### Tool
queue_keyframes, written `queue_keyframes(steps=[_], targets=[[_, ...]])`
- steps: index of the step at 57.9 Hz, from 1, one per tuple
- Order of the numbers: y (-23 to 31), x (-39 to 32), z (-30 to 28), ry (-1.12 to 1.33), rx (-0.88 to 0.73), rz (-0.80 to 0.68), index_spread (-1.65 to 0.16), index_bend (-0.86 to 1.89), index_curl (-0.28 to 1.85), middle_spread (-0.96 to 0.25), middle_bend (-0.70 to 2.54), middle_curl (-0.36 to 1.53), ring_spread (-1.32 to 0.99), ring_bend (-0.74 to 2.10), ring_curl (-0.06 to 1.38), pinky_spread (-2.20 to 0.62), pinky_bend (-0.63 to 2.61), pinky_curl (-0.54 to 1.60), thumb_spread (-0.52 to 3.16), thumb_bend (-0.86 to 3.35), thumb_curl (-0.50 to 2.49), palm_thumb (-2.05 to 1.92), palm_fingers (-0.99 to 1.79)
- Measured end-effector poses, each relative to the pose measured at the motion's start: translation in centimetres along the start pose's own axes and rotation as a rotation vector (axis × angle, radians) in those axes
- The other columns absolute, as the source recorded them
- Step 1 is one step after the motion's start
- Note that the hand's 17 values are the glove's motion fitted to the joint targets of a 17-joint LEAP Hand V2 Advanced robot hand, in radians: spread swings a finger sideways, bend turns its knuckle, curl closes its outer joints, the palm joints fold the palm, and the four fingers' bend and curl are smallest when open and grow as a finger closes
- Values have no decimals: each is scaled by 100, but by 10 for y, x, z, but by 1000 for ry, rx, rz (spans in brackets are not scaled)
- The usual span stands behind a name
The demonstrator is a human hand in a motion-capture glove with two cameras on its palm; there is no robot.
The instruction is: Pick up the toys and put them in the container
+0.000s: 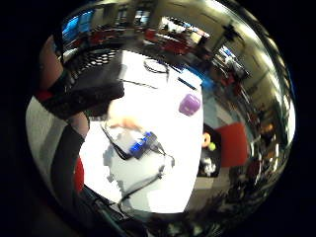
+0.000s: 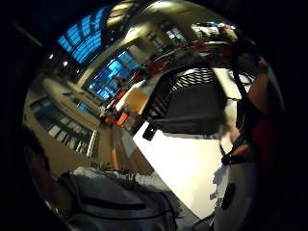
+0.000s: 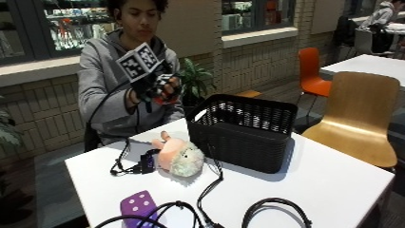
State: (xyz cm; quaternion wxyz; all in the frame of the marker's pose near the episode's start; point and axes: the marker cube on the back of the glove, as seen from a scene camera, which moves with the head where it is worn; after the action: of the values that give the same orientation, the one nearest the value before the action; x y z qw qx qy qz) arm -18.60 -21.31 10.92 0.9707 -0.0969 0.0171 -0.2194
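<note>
Gloved right hand raised at chest height, fingers curled around a small red-and-white toy, up and left of the black woven plastic basket. Only the little-finger palm view shows the table from above: purple soft die, pink plush doll with pale fuzzy hair, black cables. Outside view: doll lies against the basket's front wall, die near the table's front edge.

Doll beside basket, seemingly touching
</note>
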Motion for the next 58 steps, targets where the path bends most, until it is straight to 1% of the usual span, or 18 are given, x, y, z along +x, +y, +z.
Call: queue_keyframes(steps=[3,11,16,19,20,24,25,26,27,28,29,33,37,42,49,58], targets=[[-23,-15,10,-9,-49,-39,-15,80,76,-25,70,62,-37,104,60,-38,101,53,80,27,87,77,79],[-85,-41,41,-55,-100,-78,-15,84,81,-26,73,68,-37,107,64,-38,106,56,72,26,94,77,74],[-104,-52,54,-53,-111,-86,-14,86,84,-26,73,72,-38,109,66,-38,108,57,69,26,97,77,68],[-112,-53,60,-45,-131,-76,-15,86,86,-26,72,74,-37,108,67,-37,109,59,69,26,99,77,57],[-114,-52,61,-45,-144,-70,-15,83,86,-25,69,73,-36,106,67,-36,109,58,70,26,98,76,47],[-116,-47,65,-36,-232,-38,-16,73,85,-24,66,73,-35,106,68,-34,112,60,78,25,97,74,32],[-116,-44,66,-26,-257,-31,-17,65,82,-22,62,71,-33,96,64,-31,111,59,89,25,95,69,10],[-116,-41,66,-18,-278,-26,-19,63,82,-19,54,69,-29,85,63,-27,114,61,95,21,91,61,-14],[-115,-39,65,-15,-293,-26,-20,59,81,-16,50,68,-26,76,62,-23,115,61,98,15,87,53,-31],[-114,-38,64,-18,-299,-26,-21,54,78,-14,46,66,-23,70,61,-20,113,60,102,13,85,49,-36],[-113,-36,61,-24,-299,-26,-22,45,73,-12,43,64,-21,61,57,-17,107,57,104,5,80,37,-51],[-110,-25,50,-46,-270,-5,-25,25,63,-6,32,57,-15,42,48,-10,97,51,113,-2,71,27,-43],[-103,-9,36,-54,-251,32,-27,17,56,-4,24,53,-12,30,42,-5,87,46,119,-3,65,22,-29],[-94,25,20,-42,-264,74,-28,12,49,-1,19,50,-9,22,39,-2,80,43,125,-2,59,20,-20],[-73,78,14,-18,-406,136,-29,6,41,0,16,47,-6,20,38,1,78,41,129,-2,52,18,-19],[-33,114,51,32,-600,218,-29,5,31,2,13,41,-4,19,38,2,82,40,130,-1,47,21,-24]])
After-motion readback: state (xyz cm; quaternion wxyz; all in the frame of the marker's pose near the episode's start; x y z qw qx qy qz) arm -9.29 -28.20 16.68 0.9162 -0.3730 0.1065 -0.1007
